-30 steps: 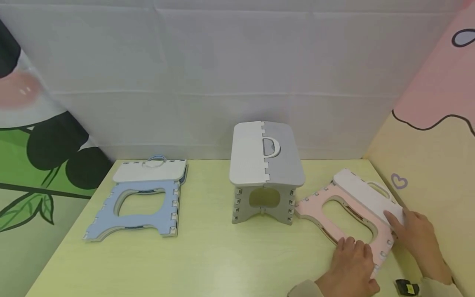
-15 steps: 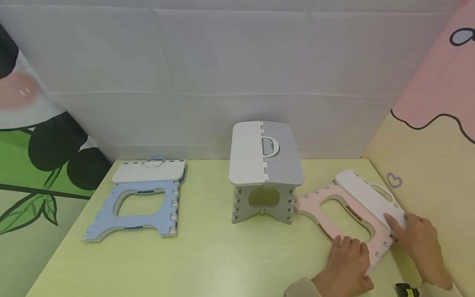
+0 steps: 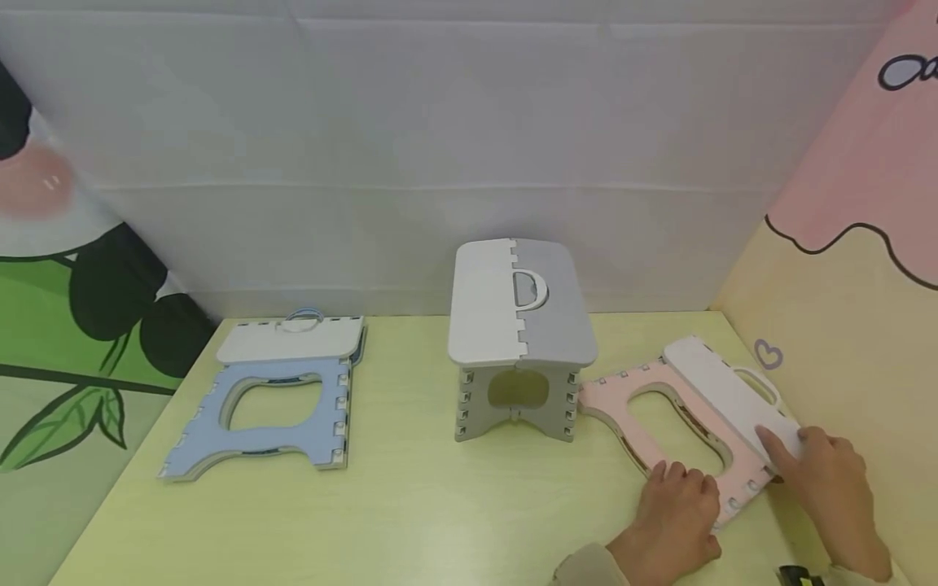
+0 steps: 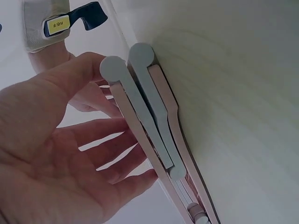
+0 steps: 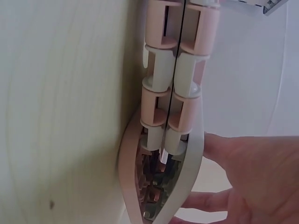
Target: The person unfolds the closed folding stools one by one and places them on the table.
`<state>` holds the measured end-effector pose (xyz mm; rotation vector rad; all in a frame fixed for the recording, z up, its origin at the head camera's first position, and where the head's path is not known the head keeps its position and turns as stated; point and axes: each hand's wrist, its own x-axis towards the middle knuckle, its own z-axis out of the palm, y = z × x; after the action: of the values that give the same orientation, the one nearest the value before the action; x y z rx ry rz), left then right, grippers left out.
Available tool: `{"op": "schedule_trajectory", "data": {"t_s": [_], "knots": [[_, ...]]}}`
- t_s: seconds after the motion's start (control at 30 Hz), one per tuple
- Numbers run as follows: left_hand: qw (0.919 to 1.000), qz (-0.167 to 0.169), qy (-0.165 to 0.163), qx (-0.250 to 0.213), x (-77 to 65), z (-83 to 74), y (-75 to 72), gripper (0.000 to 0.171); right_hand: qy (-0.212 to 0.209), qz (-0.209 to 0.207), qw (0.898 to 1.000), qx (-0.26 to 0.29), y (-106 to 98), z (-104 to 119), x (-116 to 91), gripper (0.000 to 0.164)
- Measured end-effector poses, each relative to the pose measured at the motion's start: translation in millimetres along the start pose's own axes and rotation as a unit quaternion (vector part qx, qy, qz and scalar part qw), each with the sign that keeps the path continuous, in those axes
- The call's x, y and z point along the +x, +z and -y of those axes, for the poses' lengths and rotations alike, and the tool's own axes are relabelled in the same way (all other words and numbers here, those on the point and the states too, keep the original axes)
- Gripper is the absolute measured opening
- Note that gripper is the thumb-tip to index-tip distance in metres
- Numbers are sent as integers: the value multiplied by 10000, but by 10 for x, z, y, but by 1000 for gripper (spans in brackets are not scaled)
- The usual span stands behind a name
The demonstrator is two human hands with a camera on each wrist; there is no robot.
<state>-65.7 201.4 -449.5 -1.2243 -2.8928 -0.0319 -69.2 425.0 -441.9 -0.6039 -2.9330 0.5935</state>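
A pink and white folding stool point(image 3: 648, 427) lies folded flat and slanted at the right of the table. My left hand point(image 3: 670, 517) rests its extended fingers on the stool's pink leg panel near its front edge. In the left wrist view, those fingers point(image 4: 110, 149) touch the panel's face, with the thumb by the grey hinge end. My right hand point(image 3: 828, 484) holds the near end of the white seat point(image 3: 733, 399), its thumb on the top face. Its other fingers sit at the outer edge, partly hidden. The white carrying handle point(image 3: 758, 384) sticks out beyond.
A grey and white stool point(image 3: 520, 301) stands unfolded at the middle back, close to the pink stool's far leg. A folded blue and white stool point(image 3: 264, 399) lies at the left. Painted walls flank the table point(image 3: 418, 496); a pale cloth point(image 3: 454, 138) hangs behind.
The pink stool has turned and slid slightly under my hands. My left hand has moved a little left and forward with it. The head view has shifted slightly; the other stools stay put.
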Motion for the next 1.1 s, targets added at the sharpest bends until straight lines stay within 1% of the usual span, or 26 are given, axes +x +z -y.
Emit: {"op": "schedule_trajectory", "data": {"t_s": [0.17,0.27,0.4,0.5,0.57,0.63,0.73,0.8,0.97,1.1], "knots": [[9995,-151,199,-175,-20,57,11,51,171,22,9998,38,-6,7,-28,82],[9990,-176,345,-212,-35,92,9,51,257,66,9996,59,-15,20,-48,84],[9989,-6,455,-115,-50,138,-13,53,314,187,9993,29,-44,34,-49,87],[9985,17,549,39,-57,174,-23,51,197,265,9995,-2,-63,20,-27,87],[9979,-59,626,134,-63,196,-24,48,81,326,9994,0,-69,7,-4,86],[9974,-141,691,146,-68,217,-25,43,-44,354,9994,21,-67,-9,18,86],[9968,-184,775,97,-73,243,-27,38,-109,440,9989,81,-64,-29,46,87],[9965,-146,816,88,-72,253,-32,40,-156,482,9986,123,-64,-40,61,87],[9964,112,837,119,-72,285,-38,52,-285,626,9975,161,-62,-63,107,87],[9955,87,940,106,-89,323,-46,49,-369,762,9962,217,-67,-98,153,86]]}}
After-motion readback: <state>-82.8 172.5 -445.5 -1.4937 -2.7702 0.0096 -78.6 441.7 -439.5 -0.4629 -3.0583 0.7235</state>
